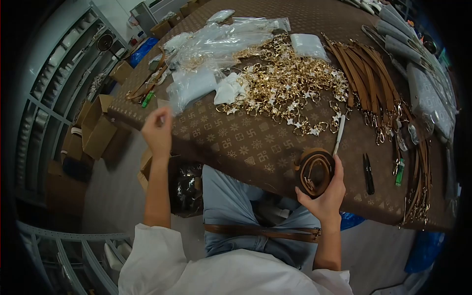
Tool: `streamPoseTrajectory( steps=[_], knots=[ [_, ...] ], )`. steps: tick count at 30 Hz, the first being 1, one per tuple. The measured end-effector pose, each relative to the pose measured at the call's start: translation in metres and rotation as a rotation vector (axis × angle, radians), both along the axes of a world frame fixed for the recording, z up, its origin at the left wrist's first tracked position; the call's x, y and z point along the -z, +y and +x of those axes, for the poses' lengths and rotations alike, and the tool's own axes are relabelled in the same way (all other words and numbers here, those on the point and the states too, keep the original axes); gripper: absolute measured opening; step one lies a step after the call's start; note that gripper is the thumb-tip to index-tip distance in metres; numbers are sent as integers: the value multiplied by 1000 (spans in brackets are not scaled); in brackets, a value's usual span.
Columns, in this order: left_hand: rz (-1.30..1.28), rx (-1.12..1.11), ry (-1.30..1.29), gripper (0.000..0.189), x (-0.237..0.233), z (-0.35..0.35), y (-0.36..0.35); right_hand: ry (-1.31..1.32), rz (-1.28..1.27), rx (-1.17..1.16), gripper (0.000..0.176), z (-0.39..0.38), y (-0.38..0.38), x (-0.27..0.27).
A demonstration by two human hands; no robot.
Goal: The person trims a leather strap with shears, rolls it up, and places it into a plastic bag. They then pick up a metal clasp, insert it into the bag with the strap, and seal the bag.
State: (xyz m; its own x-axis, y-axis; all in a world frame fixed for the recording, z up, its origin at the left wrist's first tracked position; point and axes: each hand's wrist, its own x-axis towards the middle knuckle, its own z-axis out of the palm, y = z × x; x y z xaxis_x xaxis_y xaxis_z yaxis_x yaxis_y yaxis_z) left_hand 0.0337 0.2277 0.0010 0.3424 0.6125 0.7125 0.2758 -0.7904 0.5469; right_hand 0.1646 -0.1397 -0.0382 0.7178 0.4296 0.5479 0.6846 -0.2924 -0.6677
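My right hand (328, 199) is closed around a coiled brown leather strap (314, 169) at the front edge of the table. A slim white pen-like stick (340, 132) rises just beyond its fingertips. My left hand (158, 130) is raised at the table's left edge, slightly blurred, with its fingers curled together. Whatever they may hold is too small to make out. Closest to that hand are a stack of clear plastic bags (194, 88) and a green-handled tool (147, 99). A large pile of gold clasps with white star charms (290, 83) spreads over the table's middle.
Brown leather straps (371, 73) lie in a bundle at the right. Black tweezers (368, 174) and another green-handled tool (399, 172) rest near the front edge. Cardboard boxes (98, 130) stand on the floor at left, beside shelves (59, 73).
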Motion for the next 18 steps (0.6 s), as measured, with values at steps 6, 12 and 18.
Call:
streamPoseTrajectory(
  steps=[6, 12, 18],
  knots=[
    [148, 85, 495, 21, 34, -3, -59, -47, -21, -100, 81, -4, -7, -3],
    [-78, 299, 380, 18, 2, 16, -100, -81, -298, -265, 78, -25, -9, -20],
    [100, 743, 445, 14, 28, 41, -147, -57, -530, -454, 78, -39, 0, -28]
  ],
)
